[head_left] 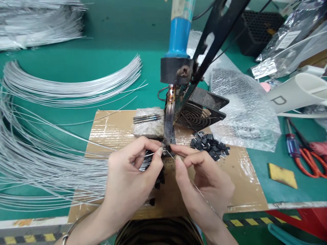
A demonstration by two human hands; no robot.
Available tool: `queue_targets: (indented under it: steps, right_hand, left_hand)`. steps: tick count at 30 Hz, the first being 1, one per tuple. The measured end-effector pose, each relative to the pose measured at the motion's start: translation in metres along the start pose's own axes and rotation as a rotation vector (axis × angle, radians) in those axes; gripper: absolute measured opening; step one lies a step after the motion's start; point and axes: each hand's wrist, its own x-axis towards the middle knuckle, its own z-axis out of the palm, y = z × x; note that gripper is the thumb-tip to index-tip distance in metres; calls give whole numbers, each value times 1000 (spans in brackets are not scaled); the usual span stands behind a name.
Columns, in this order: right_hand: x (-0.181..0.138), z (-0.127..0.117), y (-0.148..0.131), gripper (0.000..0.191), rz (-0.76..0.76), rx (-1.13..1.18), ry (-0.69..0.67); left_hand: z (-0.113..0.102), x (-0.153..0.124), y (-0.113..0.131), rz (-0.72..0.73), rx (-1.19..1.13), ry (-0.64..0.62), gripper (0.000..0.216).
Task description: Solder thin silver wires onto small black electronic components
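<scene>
My left hand [134,173] pinches a thin grey wire [148,155] between thumb and forefinger, its end close to the soldering iron tip. My right hand [204,177] has a strand of solder wire [200,194] between thumb and fingers, running back across the palm. The right forefinger rests against a small black connector [168,148] directly under the tip. Clamped on a black stand arm [217,37], the blue-handled soldering iron [178,39] points downward. Several finished-looking wire ends with black connectors [158,180] lie partly hidden behind my left hand.
Loose black connectors [211,146] are heaped on the cardboard [235,183]. Behind the iron stands a black fan [201,110]. Bundled grey wires [76,88] spread over the left. On the right are bubble wrap [242,109], a yellow sponge [282,175] and orange-handled scissors [308,163].
</scene>
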Motion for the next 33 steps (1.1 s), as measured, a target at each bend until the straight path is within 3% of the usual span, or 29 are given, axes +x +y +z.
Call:
queue_targets:
  steps: [33]
  right_hand:
    - [-2, 0, 2, 22, -93, -80, 5]
  left_hand:
    - [-3, -2, 0, 0, 15, -10, 12]
